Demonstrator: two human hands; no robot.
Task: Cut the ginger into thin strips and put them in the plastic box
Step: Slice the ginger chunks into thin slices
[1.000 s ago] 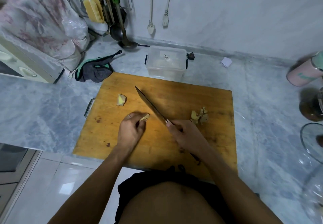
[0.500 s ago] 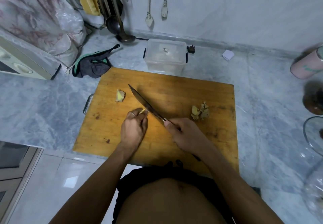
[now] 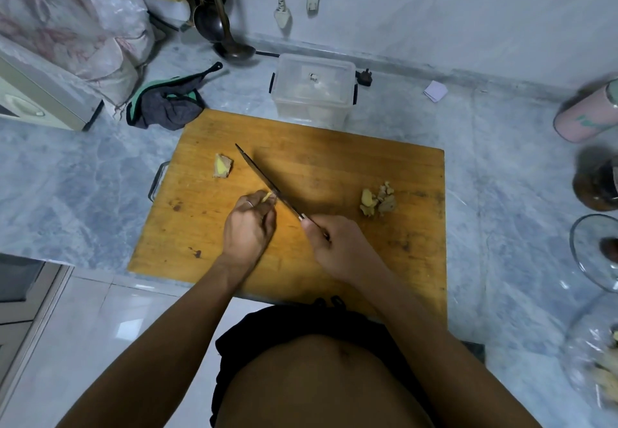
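On the wooden cutting board (image 3: 334, 166), my left hand (image 3: 249, 227) pinches a small yellow ginger piece (image 3: 267, 197) against the wood. My right hand (image 3: 337, 247) grips the handle of a knife (image 3: 264, 180); its blade runs up-left and lies against the ginger at my left fingertips. A second ginger chunk (image 3: 222, 166) lies on the board's left part. A heap of ginger peel and scraps (image 3: 378, 200) sits on the right part. The clear plastic box (image 3: 312, 90) stands just behind the board with its lid on.
A dark cloth with green trim (image 3: 167, 100) lies left of the box. Ladles (image 3: 214, 23) hang at the back wall. A pink bottle (image 3: 585, 116), a dark jar (image 3: 595, 183) and a glass bowl (image 3: 595, 253) stand on the right. An appliance (image 3: 36, 100) sits far left.
The knife blade has moved left, closer against the ginger held by my left hand. The view has tilted down slightly. Both hands keep their grips.
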